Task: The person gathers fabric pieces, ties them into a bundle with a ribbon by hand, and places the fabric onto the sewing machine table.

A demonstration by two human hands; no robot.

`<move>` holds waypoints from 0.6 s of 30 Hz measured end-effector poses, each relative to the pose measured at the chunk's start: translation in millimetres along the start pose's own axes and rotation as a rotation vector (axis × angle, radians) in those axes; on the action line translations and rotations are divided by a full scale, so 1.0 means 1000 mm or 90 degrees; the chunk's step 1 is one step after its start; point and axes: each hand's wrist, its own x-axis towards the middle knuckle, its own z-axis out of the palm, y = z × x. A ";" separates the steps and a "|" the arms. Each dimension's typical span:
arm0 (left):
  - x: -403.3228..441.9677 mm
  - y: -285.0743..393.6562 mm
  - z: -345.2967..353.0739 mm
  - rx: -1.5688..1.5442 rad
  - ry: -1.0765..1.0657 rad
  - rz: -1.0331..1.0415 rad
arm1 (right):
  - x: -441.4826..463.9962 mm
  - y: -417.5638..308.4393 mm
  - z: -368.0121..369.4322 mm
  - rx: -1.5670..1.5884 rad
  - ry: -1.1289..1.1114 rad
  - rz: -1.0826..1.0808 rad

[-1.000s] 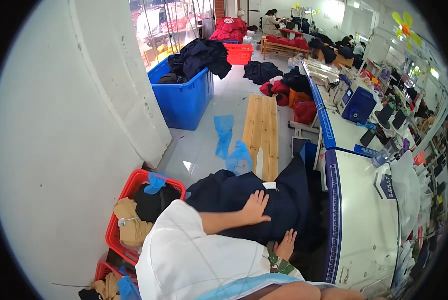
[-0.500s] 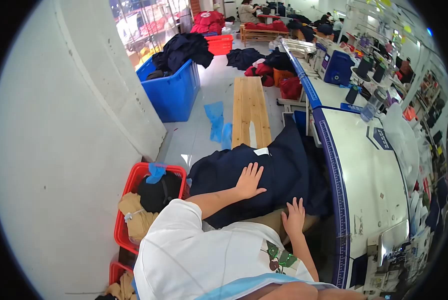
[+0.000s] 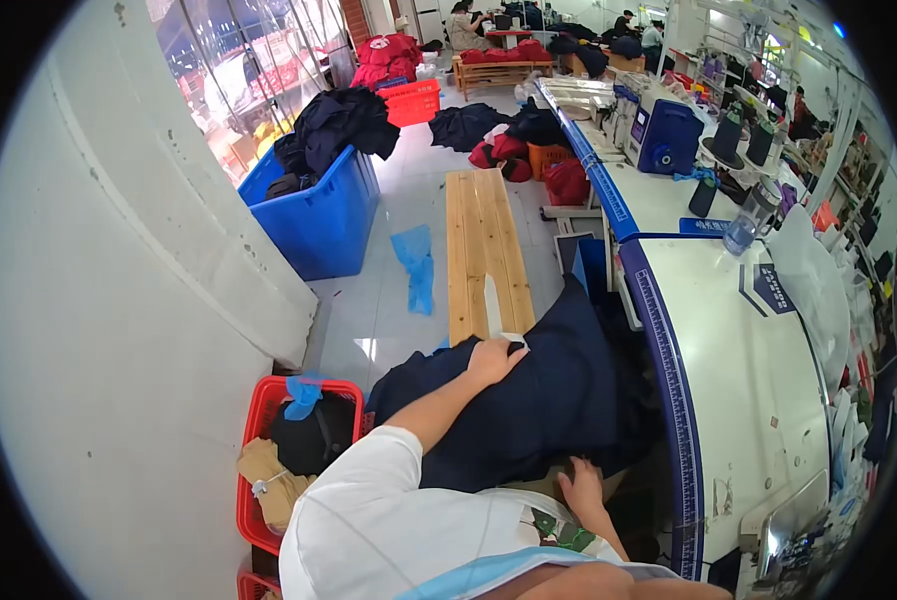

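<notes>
A dark navy cloth garment (image 3: pixel 538 410) lies spread across my lap and over the near end of a wooden bench (image 3: pixel 473 240). My left hand (image 3: pixel 493 362) is closed on its far edge, beside a small white label (image 3: pixel 513 340). My right hand (image 3: pixel 582 490) is at the near edge of the cloth, with the fingers bent and closed on that edge. Part of the right fingertips is hidden by the fabric.
A white sewing table (image 3: pixel 758 400) with a blue ruled edge runs along my right. At left stand a red basket (image 3: pixel 251 455) and a blue bin (image 3: pixel 318 225) heaped with dark cloth. Blue plastic film (image 3: pixel 415 265) lies on the floor. People sit farther back.
My left hand has gone from lying flat on the cloth to gripping its far edge by the label. My right hand has moved down to the near edge, fingers now bent.
</notes>
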 end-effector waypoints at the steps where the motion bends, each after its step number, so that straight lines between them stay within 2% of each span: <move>1: -0.006 0.000 0.004 0.006 -0.004 -0.006 | 0.001 -0.010 -0.010 0.045 -0.015 0.027; 2: -0.012 -0.002 0.007 0.014 -0.007 -0.012 | 0.004 -0.017 -0.014 0.091 -0.030 0.053; 4: -0.042 0.029 -0.023 -0.056 0.074 0.001 | 0.007 -0.020 -0.012 0.090 -0.066 0.098; 5: -0.062 0.035 -0.018 -0.094 0.230 0.033 | 0.011 -0.022 -0.011 0.091 -0.081 0.118; 6: -0.076 0.035 -0.011 -0.010 0.244 0.083 | 0.017 -0.027 -0.007 0.018 -0.095 0.148; 8: -0.098 0.045 -0.007 0.011 0.220 0.054 | 0.034 -0.036 0.001 -0.131 -0.121 0.209; 9: -0.090 0.027 0.008 0.008 0.207 0.063 | 0.052 -0.037 0.006 -0.217 -0.071 0.105; 10: -0.078 0.009 0.021 -0.019 0.222 0.070 | 0.061 -0.040 0.005 -0.249 -0.034 0.081; 12: -0.055 -0.018 0.032 -0.083 0.172 0.025 | 0.079 -0.031 -0.001 -0.178 -0.024 0.063; 14: -0.037 -0.015 0.019 -0.045 0.070 -0.057 | 0.086 -0.015 -0.017 0.106 -0.104 0.106; 15: -0.032 -0.017 0.018 -0.022 0.022 -0.068 | 0.079 -0.010 -0.017 0.137 -0.099 0.103; 17: -0.031 -0.016 0.016 -0.024 0.018 -0.046 | 0.053 0.007 -0.011 0.196 -0.091 0.093; 18: -0.031 -0.016 0.016 -0.026 0.019 -0.037 | 0.037 0.025 -0.001 0.148 -0.081 0.013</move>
